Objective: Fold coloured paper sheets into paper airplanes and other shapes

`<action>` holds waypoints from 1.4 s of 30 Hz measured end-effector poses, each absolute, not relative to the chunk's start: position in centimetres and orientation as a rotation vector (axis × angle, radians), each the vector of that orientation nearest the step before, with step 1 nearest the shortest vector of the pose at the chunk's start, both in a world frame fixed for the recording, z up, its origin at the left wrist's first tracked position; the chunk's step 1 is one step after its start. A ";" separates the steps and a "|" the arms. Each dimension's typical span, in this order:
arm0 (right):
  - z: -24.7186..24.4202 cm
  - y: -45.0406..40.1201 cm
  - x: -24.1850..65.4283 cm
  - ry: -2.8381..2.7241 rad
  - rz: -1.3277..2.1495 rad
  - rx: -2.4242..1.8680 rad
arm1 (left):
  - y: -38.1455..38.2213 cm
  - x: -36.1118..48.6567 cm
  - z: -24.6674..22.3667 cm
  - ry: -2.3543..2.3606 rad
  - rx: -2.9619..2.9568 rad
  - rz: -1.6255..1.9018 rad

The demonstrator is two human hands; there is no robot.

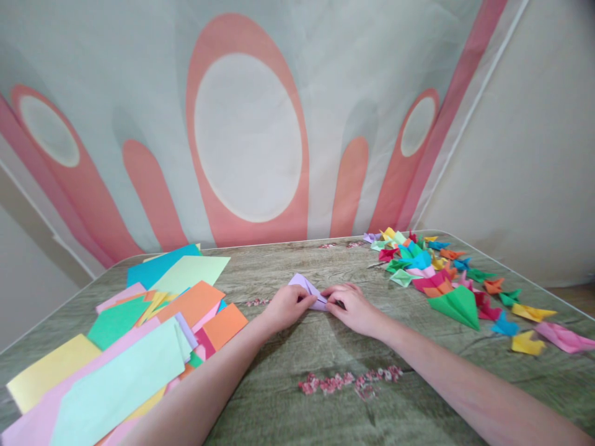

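A small folded piece of purple paper [307, 288] lies at the middle of the wood-patterned table [279, 384]. My left hand [289, 305] grips its left, lower side, with the thumb on top and the fingers curled. On the right, my right hand [349, 305] pinches the paper's right corner between thumb and fingers. Both hands are close together, with the purple paper between them. Its upper left point sticks out above my left hand. The fingertips hide part of its lower edge.
Loose coloured sheets [125, 378] are spread over the table's left side, beside my left forearm. Many folded paper figures [421, 263] lie at the right, some near my right forearm. A printed cloth [246, 136] hangs behind the table.
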State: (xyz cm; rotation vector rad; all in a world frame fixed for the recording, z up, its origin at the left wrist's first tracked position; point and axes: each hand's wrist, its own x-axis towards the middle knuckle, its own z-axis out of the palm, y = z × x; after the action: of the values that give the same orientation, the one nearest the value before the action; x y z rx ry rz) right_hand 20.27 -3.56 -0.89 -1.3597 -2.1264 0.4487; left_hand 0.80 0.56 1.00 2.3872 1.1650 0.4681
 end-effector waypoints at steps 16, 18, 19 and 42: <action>-1.4 -3.5 20.0 -2.033 0.391 -1.390 | 0.2 1.3 -0.1 1.328 2.454 0.603; -1.6 -3.4 19.9 -2.023 0.377 -1.399 | 0.2 1.4 -0.3 1.328 2.451 0.618; -1.7 -3.3 19.8 -2.019 0.370 -1.402 | 0.3 1.4 -0.4 1.324 2.449 0.630; -1.8 -3.7 19.5 -2.024 0.290 -1.387 | -7.2 3.7 0.2 1.493 2.800 -0.060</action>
State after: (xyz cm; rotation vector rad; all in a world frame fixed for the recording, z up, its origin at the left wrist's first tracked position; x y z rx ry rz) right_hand 19.48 -3.73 -1.78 -1.3874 -2.0239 0.2902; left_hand 3.72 -7.21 0.19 2.7996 1.4934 -0.0599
